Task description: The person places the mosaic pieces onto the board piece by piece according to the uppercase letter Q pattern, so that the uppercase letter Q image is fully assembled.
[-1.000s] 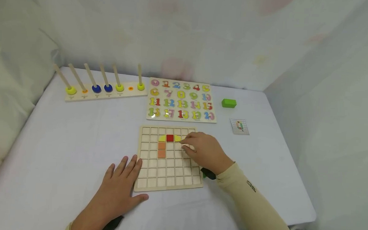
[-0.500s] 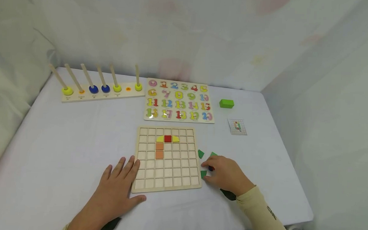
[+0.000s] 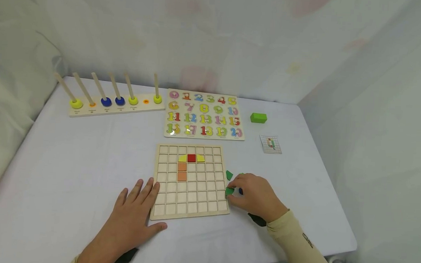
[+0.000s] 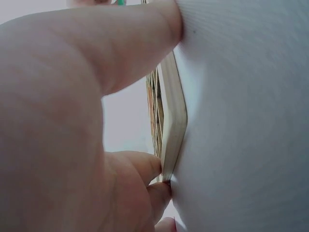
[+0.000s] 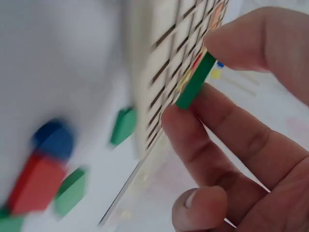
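A wooden grid board (image 3: 192,199) lies flat before me. In its upper cells are two yellow tiles (image 3: 200,158), a red tile (image 3: 191,158) between them, and two orange tiles (image 3: 182,171) below the left yellow one. My left hand (image 3: 130,217) rests flat on the table, fingertips at the board's left edge. At the right edge my right hand (image 3: 256,195) pinches a green tile (image 5: 197,79) between thumb and fingers. Beside the board, the right wrist view shows loose green tiles (image 5: 124,124), a red piece (image 5: 36,186) and a blue piece (image 5: 54,140).
Behind the board lies a number puzzle (image 3: 205,115). A peg stand with rings (image 3: 117,110) is at the back left. To the right are a green block (image 3: 258,117) and a small printed pattern card (image 3: 270,144).
My right hand left the right yellow tile, went to the loose pieces at the board's right, and now lifts a green tile in its fingers. The left hand has stayed put.
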A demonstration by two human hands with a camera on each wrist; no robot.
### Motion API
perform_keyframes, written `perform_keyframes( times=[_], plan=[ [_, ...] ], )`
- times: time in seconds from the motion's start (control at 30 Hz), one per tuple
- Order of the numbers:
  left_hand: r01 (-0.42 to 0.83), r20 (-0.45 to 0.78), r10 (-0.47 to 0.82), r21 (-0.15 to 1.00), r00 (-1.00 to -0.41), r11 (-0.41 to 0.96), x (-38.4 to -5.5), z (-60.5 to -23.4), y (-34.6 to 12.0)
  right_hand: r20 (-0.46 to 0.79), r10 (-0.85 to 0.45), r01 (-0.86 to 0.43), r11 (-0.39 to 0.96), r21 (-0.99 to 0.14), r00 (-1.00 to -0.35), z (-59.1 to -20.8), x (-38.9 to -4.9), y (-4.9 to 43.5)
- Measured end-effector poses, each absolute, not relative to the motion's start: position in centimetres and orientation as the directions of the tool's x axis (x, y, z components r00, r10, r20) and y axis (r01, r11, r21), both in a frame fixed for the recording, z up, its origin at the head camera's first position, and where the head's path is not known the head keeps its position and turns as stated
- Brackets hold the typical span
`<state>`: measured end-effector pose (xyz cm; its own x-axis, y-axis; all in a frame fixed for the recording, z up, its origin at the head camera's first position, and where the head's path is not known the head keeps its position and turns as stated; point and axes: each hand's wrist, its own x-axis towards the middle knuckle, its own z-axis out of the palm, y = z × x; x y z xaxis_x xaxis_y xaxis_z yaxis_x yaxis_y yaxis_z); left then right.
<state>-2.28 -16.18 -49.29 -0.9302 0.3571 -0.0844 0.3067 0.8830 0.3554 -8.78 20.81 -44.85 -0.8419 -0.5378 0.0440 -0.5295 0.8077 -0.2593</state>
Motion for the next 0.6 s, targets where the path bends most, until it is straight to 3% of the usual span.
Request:
perform_keyframes(
  times=[0.33, 0.6],
  plan=[
    [0.281, -0.107, 0.338, 0.358, -0.935, 0.890, -1.9, -49.4, -16.6, 0.075, -0.644, -0.638, 0.723, -0.265, -0.761, -45.2, -10.1, 14.6],
    [0.286, -0.108, 0.342, 0.352, -0.934, 0.891, -2.3, -49.4, -16.2, 0.058, -0.643, -0.631, 0.723, -0.281, -0.764, -45.6, -10.7, 11.0]
  ],
)
